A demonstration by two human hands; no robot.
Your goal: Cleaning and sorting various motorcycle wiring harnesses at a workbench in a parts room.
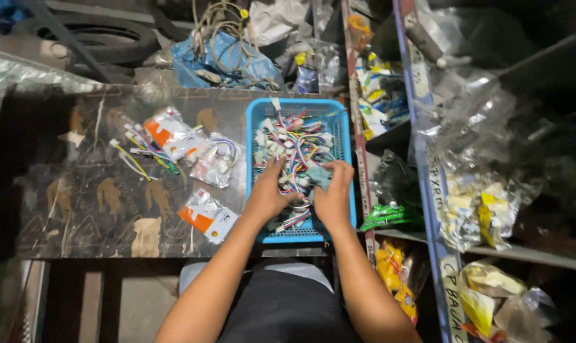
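A blue plastic basket (257, 113) sits on the dark patterned table (78, 209), filled with several small wire harnesses (294, 143) with white connectors and coloured leads. My left hand (267, 194) reaches into the basket's near half, fingers spread among the wires. My right hand (333, 190) is beside it, fingers curled around a small grey-green connector piece (319, 176). Both forearms come up from the bottom of the view.
Left of the basket lie clear packets of wires, two with orange-and-white labels (172, 136) (206, 216), and a loose harness (135, 152). Blue metal shelving (427, 165) at right holds bagged parts. A tyre (103, 35) and cables are behind the table.
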